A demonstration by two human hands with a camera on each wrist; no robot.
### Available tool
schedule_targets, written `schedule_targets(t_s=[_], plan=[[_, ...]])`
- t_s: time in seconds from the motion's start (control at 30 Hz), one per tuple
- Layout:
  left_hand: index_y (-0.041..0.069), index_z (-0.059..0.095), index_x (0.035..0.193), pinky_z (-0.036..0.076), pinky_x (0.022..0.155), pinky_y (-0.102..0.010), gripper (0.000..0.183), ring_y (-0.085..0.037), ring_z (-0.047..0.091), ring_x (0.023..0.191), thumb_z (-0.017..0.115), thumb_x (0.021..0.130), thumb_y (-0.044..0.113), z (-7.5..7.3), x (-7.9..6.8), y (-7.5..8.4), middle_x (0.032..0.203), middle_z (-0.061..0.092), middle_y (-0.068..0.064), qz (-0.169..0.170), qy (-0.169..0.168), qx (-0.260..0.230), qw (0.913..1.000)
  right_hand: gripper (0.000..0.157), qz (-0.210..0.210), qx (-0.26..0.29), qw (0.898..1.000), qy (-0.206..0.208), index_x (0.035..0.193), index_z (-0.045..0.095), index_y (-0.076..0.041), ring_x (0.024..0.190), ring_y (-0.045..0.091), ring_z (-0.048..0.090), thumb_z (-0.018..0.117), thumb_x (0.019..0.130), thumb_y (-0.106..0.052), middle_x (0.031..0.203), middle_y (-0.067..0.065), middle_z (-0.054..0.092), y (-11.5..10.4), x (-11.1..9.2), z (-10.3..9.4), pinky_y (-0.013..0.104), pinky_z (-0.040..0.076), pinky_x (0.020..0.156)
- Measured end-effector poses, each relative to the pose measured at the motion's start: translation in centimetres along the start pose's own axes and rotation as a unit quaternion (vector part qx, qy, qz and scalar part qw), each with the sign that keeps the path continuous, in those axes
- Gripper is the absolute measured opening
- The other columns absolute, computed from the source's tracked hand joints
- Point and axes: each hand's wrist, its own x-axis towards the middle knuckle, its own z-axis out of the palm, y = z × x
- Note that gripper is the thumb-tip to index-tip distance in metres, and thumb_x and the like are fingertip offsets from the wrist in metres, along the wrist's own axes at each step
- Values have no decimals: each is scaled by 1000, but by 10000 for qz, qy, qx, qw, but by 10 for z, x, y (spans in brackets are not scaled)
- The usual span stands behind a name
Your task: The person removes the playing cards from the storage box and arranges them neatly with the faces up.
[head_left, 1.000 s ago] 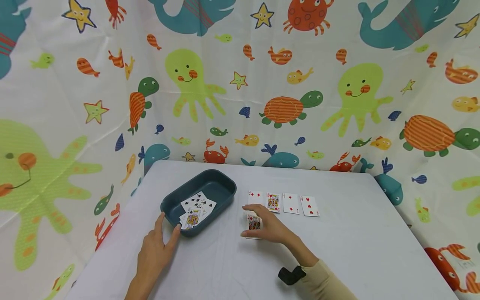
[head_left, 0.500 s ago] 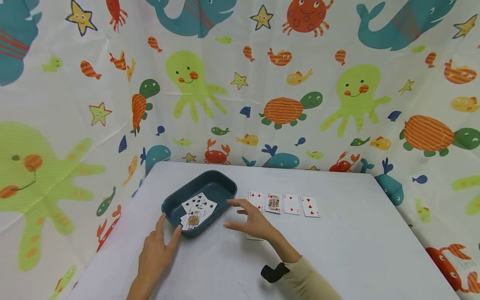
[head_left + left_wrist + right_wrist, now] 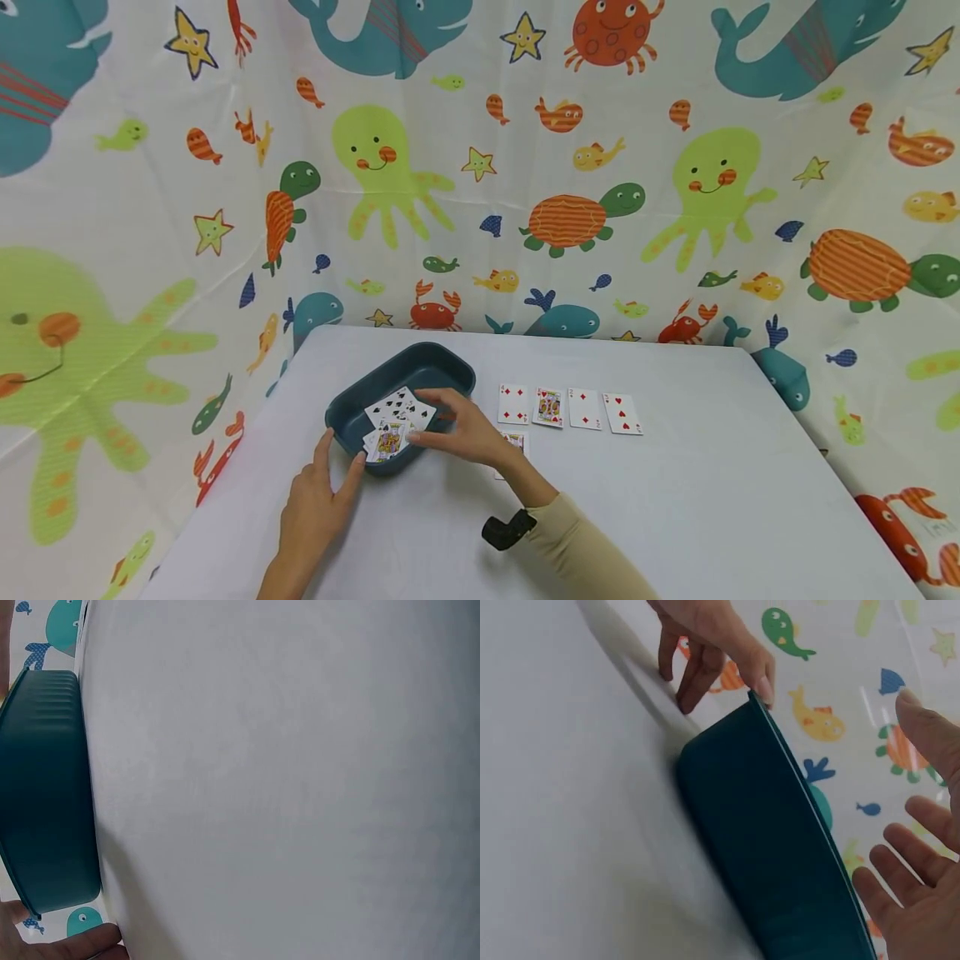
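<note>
My left hand (image 3: pixel 315 492) is at the near left corner of a dark teal plastic bin (image 3: pixel 442 367), its index finger and thumb set apart on the rim. In the right wrist view, one digit of the left hand (image 3: pixel 720 630) touches the rim while other fingers reach down beside the bin. My right hand (image 3: pixel 467 429) hovers over the bin's right side, thumb and fingers spread; the right wrist view shows this hand (image 3: pixel 922 877) holding nothing. Inside the bin lie spade cards (image 3: pixel 386 407) and a face card (image 3: pixel 388 442). Partly hidden under the right wrist is a red face card (image 3: pixel 514 439).
Right of the bin, a row of red playing cards lies face up: a diamond card (image 3: pixel 513 404), a heart face card (image 3: pixel 549 407), another diamond card (image 3: pixel 584 408) and a heart card (image 3: pixel 622 414). A white cloth covers the table (image 3: pixel 675 500); a sea-animal curtain (image 3: pixel 465 283) hangs behind.
My right hand has moved left from above the red face card to over the bin, its fingers apart throughout. My left hand stays at the bin's corner.
</note>
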Motion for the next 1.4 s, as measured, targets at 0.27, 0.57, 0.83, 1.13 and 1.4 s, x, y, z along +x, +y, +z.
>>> schedule_targets(t_s=[0.27,0.57,0.83,1.13,1.4], plan=[[6,23,160,50,84,-68,85,-56,59,110,47,101,62,-1,1,-2,121,57,-40,49,-49,-34,10000,68,142,-413,9989,-175,147,53,-16,134,22,52,81,88,-32,145,-2,55,-3,26,22,40,44,110],[4,24,159,51,82,-67,86,-55,60,108,46,101,63,-5,0,0,120,58,-40,70,-85,-19,9999,72,131,-1085,9924,-568,149,52,-13,130,27,55,82,87,-35,145,10,56,-2,42,37,37,48,103],[5,27,159,52,76,-67,83,-55,60,105,49,102,61,-2,1,-2,116,60,-40,169,51,-103,9998,72,266,-1460,9846,-927,150,50,-11,133,26,54,79,90,-38,147,9,55,-3,59,38,33,46,106],[5,26,159,53,74,-64,86,-52,61,104,47,101,64,1,0,-3,115,60,-37,150,-76,-96,9998,76,566,-1818,9700,-1513,152,48,-16,141,15,46,81,88,-40,154,2,49,-1,71,37,33,42,110],[6,26,160,53,75,-65,85,-50,61,106,46,101,65,-1,-1,-2,119,60,-38,133,-34,-134,9998,79,575,-2595,9450,-1909,151,49,-13,143,16,44,84,85,-38,154,4,50,2,83,46,30,36,115]])
